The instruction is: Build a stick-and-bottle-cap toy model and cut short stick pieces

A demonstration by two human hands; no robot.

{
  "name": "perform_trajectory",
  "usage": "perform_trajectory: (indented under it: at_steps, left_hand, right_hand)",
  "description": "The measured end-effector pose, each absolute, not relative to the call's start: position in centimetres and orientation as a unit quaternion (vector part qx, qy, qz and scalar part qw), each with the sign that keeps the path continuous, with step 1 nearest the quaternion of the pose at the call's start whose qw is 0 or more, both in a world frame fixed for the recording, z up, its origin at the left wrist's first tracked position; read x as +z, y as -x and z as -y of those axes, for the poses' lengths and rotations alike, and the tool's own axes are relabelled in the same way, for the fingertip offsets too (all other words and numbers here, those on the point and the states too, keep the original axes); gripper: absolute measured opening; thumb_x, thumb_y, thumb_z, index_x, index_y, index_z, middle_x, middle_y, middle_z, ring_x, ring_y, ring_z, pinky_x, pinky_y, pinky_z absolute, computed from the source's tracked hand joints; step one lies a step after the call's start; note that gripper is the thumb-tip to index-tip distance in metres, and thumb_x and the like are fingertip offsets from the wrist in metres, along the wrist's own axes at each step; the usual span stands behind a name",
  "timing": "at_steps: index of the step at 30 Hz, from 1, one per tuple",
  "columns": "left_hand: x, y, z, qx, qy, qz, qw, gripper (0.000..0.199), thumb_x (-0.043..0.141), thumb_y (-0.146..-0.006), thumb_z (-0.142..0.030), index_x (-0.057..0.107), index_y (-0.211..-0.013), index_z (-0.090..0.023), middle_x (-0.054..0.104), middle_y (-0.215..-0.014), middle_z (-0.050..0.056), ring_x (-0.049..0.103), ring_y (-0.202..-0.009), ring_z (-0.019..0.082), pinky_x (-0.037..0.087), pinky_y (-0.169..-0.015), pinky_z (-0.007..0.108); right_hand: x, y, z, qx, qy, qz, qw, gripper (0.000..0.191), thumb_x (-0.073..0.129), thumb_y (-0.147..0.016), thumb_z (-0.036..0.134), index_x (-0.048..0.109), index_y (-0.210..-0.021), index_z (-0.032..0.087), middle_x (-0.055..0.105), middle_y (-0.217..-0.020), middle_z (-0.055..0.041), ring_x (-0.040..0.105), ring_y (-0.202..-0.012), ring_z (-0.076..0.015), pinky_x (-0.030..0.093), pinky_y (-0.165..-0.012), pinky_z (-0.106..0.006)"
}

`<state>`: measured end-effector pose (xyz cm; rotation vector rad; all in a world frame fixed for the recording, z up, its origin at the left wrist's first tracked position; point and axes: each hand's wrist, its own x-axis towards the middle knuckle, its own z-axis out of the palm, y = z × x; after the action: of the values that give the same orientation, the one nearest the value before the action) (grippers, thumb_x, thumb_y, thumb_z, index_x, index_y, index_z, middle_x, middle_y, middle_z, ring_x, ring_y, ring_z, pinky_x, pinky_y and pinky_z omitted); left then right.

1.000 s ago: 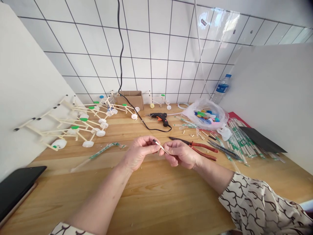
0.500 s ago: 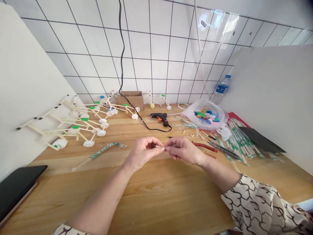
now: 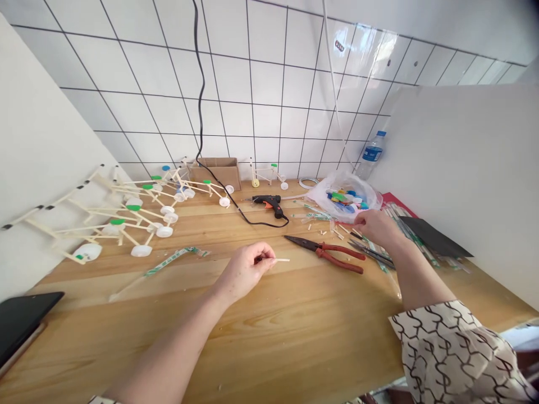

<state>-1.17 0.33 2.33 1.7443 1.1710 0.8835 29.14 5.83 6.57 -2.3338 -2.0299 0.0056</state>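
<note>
My left hand (image 3: 248,268) is over the middle of the table, thumb and fingertips pinched on a short pale stick (image 3: 283,260) whose end points right. My right hand (image 3: 376,227) is out to the right, by the front rim of the plastic bag of bottle caps (image 3: 346,201). Its fingers are closed together and point left; what they hold, if anything, I cannot make out. Red-handled pliers (image 3: 326,253) lie between the hands. Just below the right hand are dark scissors (image 3: 370,252), partly covered by the forearm. Small cut stick pieces (image 3: 323,232) are scattered to its left.
Several stick-built models with white cap wheels (image 3: 141,251) stand at the left. A black glue gun (image 3: 269,203) and its cord lie at the back, near a cardboard box (image 3: 219,173). Wrapped sticks (image 3: 421,238), a water bottle (image 3: 373,154) and a phone (image 3: 27,322) are at the sides.
My right hand has left the left hand and moved right, toward the bag and scissors. The pliers now show fully. My left hand keeps the stick, and the view has shifted slightly.
</note>
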Motion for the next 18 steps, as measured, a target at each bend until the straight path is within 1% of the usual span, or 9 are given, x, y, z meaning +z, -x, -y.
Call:
perform_trajectory:
  at_steps: [2,5,8,12,15,18]
  left_hand:
    - [2.3,1.1,-0.3,0.345,-0.699,-0.473,0.411,0.011,0.054,-0.074,-0.024,0.057,-0.065,-0.018,0.055,-0.057,-0.002,0.046,-0.052,0.011,0.033,-0.050,0.021]
    - [2.3,1.0,-0.3,0.328,-0.707,-0.477,0.406,0.011,0.054,-0.074,-0.023,0.057,-0.065,-0.018,0.054,-0.055,-0.003,0.044,-0.050,0.011,0.033,-0.050,0.021]
    - [2.4,0.9,-0.2,0.322,-0.711,-0.479,0.402,0.011,0.055,-0.073,-0.022,0.057,-0.064,-0.018,0.053,-0.054,-0.003,0.044,-0.050,0.011,0.032,-0.051,0.022]
    - [2.5,0.9,-0.1,0.332,-0.711,-0.477,0.396,0.011,0.056,-0.072,-0.021,0.057,-0.062,-0.018,0.054,-0.055,-0.003,0.044,-0.051,0.011,0.032,-0.051,0.022]
    - [2.6,0.9,0.0,0.338,-0.708,-0.470,0.404,0.011,0.056,-0.071,-0.021,0.057,-0.061,-0.018,0.054,-0.056,-0.003,0.045,-0.052,0.011,0.032,-0.051,0.022]
    - [2.7,0.9,0.0,0.348,-0.695,-0.466,0.424,0.009,0.056,-0.071,-0.021,0.056,-0.062,-0.018,0.055,-0.057,-0.002,0.046,-0.053,0.012,0.033,-0.052,0.023]
  right_hand:
    - [5.5,-30.6,-6.5,0.004,0.764,0.645,0.000,0.018,0.053,-0.070,0.016,0.069,-0.077,0.018,0.068,-0.083,-0.0084,0.059,-0.079,-0.0201,0.038,-0.061,-0.026]
    - [4.3,-31.0,-7.0,0.009,0.770,0.638,-0.016,0.019,0.054,-0.070,0.017,0.069,-0.081,0.018,0.068,-0.088,-0.0099,0.060,-0.084,-0.0222,0.040,-0.063,-0.027]
    - [3.9,-30.6,-7.2,0.013,0.775,0.632,-0.029,0.020,0.053,-0.071,0.018,0.069,-0.083,0.016,0.067,-0.090,-0.0123,0.060,-0.086,-0.0246,0.041,-0.064,-0.030]
    - [3.9,-30.0,-7.3,0.012,0.781,0.623,-0.040,0.020,0.053,-0.069,0.014,0.068,-0.083,0.012,0.066,-0.090,-0.0160,0.060,-0.086,-0.0269,0.043,-0.066,-0.032]
    - [4.1,-29.6,-7.0,0.013,0.785,0.618,-0.036,0.018,0.054,-0.068,0.013,0.067,-0.080,0.011,0.065,-0.087,-0.0181,0.060,-0.083,-0.0283,0.043,-0.064,-0.033]
    - [4.7,-29.4,-6.6,0.011,0.781,0.625,-0.004,0.013,0.053,-0.069,0.014,0.065,-0.074,0.011,0.065,-0.081,-0.0186,0.060,-0.079,-0.0290,0.042,-0.062,-0.034]
